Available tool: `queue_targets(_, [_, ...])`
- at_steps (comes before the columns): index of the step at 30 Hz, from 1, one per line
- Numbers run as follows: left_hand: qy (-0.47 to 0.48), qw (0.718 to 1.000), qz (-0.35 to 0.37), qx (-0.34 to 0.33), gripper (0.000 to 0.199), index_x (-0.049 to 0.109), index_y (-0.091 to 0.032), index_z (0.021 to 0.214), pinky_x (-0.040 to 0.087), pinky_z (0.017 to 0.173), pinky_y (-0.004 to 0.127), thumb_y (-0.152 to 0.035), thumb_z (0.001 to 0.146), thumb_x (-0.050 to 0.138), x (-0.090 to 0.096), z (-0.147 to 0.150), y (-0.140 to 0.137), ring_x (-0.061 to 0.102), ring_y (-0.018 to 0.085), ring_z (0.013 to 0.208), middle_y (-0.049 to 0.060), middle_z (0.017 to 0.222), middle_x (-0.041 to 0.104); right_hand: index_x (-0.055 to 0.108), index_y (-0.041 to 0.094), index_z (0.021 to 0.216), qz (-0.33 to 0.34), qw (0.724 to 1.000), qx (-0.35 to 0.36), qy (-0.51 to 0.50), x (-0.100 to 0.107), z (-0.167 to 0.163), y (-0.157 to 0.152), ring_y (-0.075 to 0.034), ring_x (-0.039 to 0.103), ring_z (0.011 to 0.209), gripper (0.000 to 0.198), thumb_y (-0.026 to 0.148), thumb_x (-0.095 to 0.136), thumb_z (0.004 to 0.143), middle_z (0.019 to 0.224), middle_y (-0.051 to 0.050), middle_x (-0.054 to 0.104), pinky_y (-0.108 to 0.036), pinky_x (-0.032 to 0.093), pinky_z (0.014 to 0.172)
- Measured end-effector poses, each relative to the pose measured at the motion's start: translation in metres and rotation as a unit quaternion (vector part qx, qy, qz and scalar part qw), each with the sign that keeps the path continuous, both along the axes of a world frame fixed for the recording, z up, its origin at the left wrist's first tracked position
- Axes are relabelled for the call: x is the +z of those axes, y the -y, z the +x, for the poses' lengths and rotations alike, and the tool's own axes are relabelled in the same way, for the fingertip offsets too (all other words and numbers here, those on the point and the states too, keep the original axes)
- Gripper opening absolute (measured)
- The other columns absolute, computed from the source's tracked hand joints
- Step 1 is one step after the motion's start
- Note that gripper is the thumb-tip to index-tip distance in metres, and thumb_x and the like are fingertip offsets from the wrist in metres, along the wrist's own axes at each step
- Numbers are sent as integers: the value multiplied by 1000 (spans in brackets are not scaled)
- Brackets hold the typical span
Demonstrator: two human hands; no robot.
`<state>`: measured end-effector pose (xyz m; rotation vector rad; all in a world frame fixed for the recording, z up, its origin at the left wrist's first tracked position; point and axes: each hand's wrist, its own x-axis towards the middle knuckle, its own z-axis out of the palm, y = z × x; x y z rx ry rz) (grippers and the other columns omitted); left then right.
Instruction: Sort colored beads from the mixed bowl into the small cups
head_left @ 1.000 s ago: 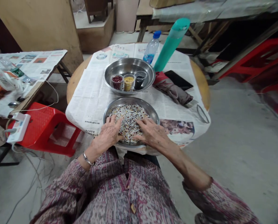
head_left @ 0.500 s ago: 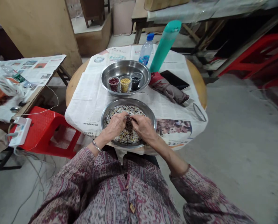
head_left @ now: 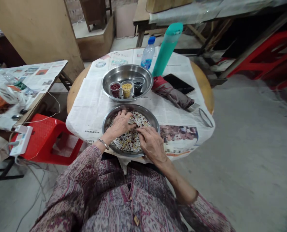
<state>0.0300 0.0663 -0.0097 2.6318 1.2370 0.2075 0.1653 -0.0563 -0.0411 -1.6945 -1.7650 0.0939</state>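
Note:
In front of me stands a steel basin (head_left: 158, 120) with a mix of white grains, yellow bits and dark beans (head_left: 127, 141) spread over its bottom. My left hand (head_left: 121, 125) is over the basin's left side, fingers apart and reaching down to the mix. My right hand (head_left: 152, 141) is at the right side with fingers curled and tips together near the mix; whatever they pinch is too small to make out. Behind is a second steel basin (head_left: 114, 74) with three clear cups: red beans (head_left: 115, 89), yellow grains (head_left: 126, 88) and black beans (head_left: 138, 86).
Newspaper (head_left: 82, 96) covers the round table. A water bottle (head_left: 147, 53), a tall green container (head_left: 167, 48), a folded umbrella (head_left: 173, 93) and a dark tablet-like object (head_left: 179, 83) stand or lie at the right back. On the left is a red stool (head_left: 47, 138) with a power strip (head_left: 21, 141).
The hands have moved apart. A dark clump between them no longer shows, and dark beans lie spread in the mix. My left fingers have spread; my right hand has shifted slightly toward me.

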Motion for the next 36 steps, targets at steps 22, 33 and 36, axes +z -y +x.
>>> queue_targets(22, [-6,1000,3,3,58,47,-12,136,48,100,51,-39,89,68,6,19,2,48,36,121,19,134,47,60,22,122,116,982,-85,-126,-4,-6,-1,-25,60,113,33,27,35,102,118,-12,68,-47,48,102])
queue_targets(33, [-26,974,-48,-219,33,62,-18,119,43,106,49,-28,88,64,-5,28,19,50,31,123,12,131,54,57,22,125,121,981,-79,-128,-3,-5,1,-26,56,120,36,32,31,103,124,-13,65,-47,44,104])
queue_targets(36, [-20,963,-52,-265,26,65,-18,113,40,110,45,-28,89,63,-6,24,24,52,29,124,11,131,58,59,22,124,117,981,-80,-132,-4,-5,1,-26,56,119,35,31,32,102,123,-13,65,-48,44,104])
